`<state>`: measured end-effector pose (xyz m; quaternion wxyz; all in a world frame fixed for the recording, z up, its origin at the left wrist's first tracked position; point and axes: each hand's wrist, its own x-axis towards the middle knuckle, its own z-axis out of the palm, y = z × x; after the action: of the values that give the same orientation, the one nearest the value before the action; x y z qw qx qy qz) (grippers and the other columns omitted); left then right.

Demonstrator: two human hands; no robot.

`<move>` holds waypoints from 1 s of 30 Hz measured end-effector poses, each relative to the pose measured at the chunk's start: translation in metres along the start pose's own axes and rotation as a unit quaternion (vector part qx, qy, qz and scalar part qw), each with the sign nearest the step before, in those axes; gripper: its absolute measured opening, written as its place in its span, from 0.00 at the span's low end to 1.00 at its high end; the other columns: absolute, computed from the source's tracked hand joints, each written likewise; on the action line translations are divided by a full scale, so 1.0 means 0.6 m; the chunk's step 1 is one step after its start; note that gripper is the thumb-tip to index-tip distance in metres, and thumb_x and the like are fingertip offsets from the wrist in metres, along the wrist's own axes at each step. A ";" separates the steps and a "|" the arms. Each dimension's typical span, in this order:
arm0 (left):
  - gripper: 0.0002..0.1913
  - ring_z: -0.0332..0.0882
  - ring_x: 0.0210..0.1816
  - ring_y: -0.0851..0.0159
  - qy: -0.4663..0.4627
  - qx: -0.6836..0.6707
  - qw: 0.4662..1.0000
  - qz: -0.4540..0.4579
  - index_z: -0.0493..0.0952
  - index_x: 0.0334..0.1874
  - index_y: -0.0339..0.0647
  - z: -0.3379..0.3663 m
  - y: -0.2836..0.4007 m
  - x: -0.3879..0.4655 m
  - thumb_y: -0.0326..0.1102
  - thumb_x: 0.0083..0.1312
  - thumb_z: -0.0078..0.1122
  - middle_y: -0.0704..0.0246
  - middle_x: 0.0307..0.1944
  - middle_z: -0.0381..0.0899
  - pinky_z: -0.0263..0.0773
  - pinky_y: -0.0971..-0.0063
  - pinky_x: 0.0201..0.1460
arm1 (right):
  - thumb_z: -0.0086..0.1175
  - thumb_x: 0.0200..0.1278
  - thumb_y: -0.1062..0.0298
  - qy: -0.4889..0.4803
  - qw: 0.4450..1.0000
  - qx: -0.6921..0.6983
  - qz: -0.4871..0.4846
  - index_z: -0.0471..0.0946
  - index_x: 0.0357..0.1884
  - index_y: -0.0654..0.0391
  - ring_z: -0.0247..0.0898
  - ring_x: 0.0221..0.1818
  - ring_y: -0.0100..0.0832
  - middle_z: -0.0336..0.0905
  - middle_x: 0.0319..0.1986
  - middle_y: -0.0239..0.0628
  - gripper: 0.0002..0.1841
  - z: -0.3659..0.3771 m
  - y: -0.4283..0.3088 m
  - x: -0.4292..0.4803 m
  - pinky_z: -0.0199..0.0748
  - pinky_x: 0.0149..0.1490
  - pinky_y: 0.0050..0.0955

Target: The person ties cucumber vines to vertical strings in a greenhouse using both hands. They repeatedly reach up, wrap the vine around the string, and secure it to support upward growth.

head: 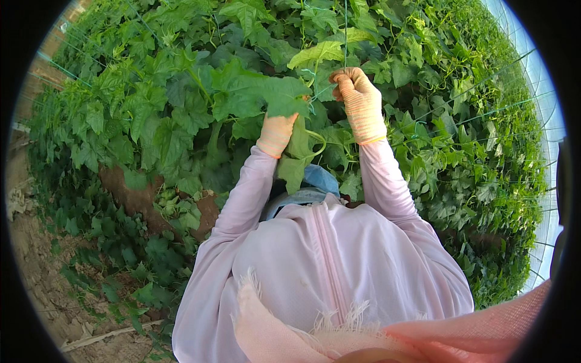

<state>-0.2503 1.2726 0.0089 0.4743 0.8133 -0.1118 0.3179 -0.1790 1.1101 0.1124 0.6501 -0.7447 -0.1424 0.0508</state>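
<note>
My right hand point(359, 103), in a striped knit glove, is closed on green twine point(346, 34) that comes down from above. A slack strand of the twine point(322, 93) runs from that hand to the left, to a vine stem. My left hand point(278, 131), gloved likewise, is raised beside the vine; a broad green leaf point(258, 88) covers most of its fingers, so its grip is hidden. A curled pale stem point(323, 145) with drooping leaves hangs just right of it. Above, between the hands, a yellowish leaf point(317, 54) stands out.
Dense leafy vines point(150, 100) surround me in front and on both sides. More taut twine point(504, 109) crosses the right side, near pale plastic sheeting point(540, 86). Bare soil point(41, 258) shows at lower left, with a dry stalk point(109, 335). A fringed pink scarf point(290, 336) hangs below.
</note>
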 end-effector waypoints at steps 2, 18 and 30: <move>0.20 0.73 0.57 0.58 -0.094 -0.188 0.966 -0.151 0.71 0.60 0.35 0.015 -0.023 -0.023 0.22 0.64 0.52 0.63 0.58 0.75 0.69 0.73 0.58 | 0.54 0.65 0.68 -0.023 0.999 -0.007 -0.049 0.79 0.38 0.61 0.64 0.29 0.17 0.75 0.28 0.25 0.07 -0.002 0.014 0.025 0.65 0.37 0.17; 0.23 0.76 0.49 0.69 -0.032 -0.185 0.945 -0.269 0.69 0.58 0.34 -0.010 -0.063 -0.028 0.25 0.60 0.60 0.67 0.51 0.76 0.70 0.76 0.54 | 0.47 0.58 0.75 -0.273 0.911 -0.308 0.013 0.74 0.55 0.55 0.75 0.50 0.47 0.79 0.44 0.52 0.21 0.076 0.149 0.058 0.71 0.53 0.34; 0.25 0.77 0.49 0.60 -0.082 0.088 0.937 -0.329 0.68 0.64 0.44 -0.032 -0.052 -0.046 0.40 0.64 0.58 0.60 0.53 0.76 0.70 0.71 0.54 | 0.49 0.52 0.85 -0.235 0.920 0.158 0.272 0.63 0.65 0.62 0.69 0.56 0.31 0.70 0.59 0.40 0.33 0.115 0.275 0.045 0.68 0.54 0.26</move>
<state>-0.2643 1.3017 -0.0232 0.4685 0.8662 0.1516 0.0854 -0.1473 1.1646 -0.0572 0.6679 -0.6092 -0.0738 0.4211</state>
